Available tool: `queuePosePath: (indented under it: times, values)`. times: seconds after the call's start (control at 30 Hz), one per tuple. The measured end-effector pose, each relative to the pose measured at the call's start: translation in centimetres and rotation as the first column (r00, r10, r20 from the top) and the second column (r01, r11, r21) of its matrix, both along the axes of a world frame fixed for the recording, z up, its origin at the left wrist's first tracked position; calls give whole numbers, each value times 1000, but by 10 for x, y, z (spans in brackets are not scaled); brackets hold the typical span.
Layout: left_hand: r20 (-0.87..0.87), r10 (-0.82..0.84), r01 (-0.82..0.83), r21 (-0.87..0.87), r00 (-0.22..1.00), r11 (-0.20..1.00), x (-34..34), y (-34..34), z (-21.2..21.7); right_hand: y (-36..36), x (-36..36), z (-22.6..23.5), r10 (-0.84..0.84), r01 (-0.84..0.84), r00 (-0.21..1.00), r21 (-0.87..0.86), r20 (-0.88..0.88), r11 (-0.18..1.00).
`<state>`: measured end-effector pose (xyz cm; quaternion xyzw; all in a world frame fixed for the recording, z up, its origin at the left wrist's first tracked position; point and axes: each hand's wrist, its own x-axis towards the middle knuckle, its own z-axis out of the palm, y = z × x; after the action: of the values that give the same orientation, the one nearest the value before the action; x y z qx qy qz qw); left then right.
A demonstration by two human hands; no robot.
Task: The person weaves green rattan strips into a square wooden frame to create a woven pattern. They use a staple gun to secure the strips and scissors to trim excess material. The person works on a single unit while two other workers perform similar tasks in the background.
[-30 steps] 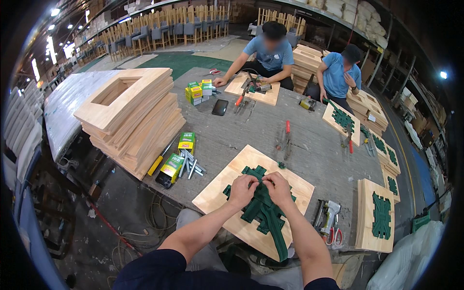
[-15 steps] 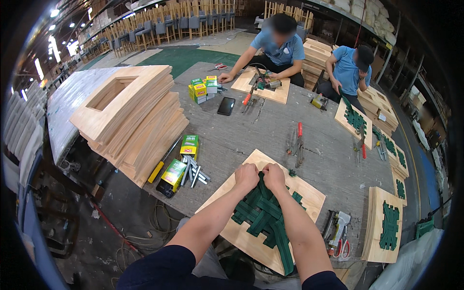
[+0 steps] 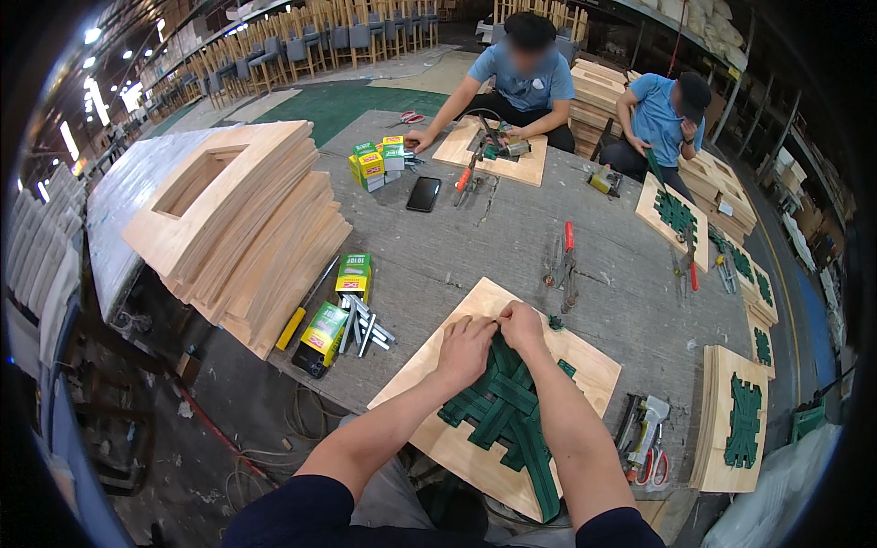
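A square plywood panel (image 3: pixel 585 374) lies turned on the table edge in front of me, with dark green webbing straps (image 3: pixel 498 393) woven across its middle. One long strap end (image 3: pixel 539 475) hangs toward me over the near corner. My right hand (image 3: pixel 521 327) is closed in a pinch on a green strap at the far end of the weave. Beside it, my left hand (image 3: pixel 467 350) lies with fingers laid out over the panel and the strap's edge. Its fingertips reach near the right hand's pinch; what lies under them is hidden.
To the left stands a tall stack of cut-out panels (image 3: pixel 247 228), with staple boxes (image 3: pixel 326 329) and loose staple strips (image 3: pixel 365 321) nearby. At right are a staple gun (image 3: pixel 647 422), red-handled scissors (image 3: pixel 652 466) and webbed panels (image 3: pixel 744 420). Red-handled pliers (image 3: pixel 568 265) lie ahead. Two co-workers sit across.
My left hand has gone from a closed fist to fingers laid flatter on the panel. My right hand stays pinched at nearly the same spot. The view has shifted slightly.
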<state>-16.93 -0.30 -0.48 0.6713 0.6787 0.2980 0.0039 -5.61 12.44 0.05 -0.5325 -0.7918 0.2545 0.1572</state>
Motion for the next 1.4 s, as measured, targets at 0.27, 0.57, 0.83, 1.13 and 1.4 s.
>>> queuePosePath:
  times: [0.27, 0.57, 0.83, 1.13, 1.4]
  values:
    - [-173, -56, 30, -149, 983, 988, 14, -8, -1, 1, 30, 3, -157, 133, 914, -91, -374, 987]
    - [-160, 14, -50, -228, 987, 972, 3, -17, -3, -92, 291, 38, -537, 620, 771, 212, -342, 756]
    - [-135, -14, -13, -198, 991, 980, 12, -11, -3, -100, 373, 28, -647, 688, 649, 54, 400, 724]
    - [-130, -12, -11, -177, 991, 984, 3, -19, -4, -109, 329, 89, -499, 480, 726, -172, -474, 860]
    - [-131, 0, -21, -163, 991, 986, 1, -18, -10, -69, 158, 158, -441, 154, 771, -538, -459, 829]
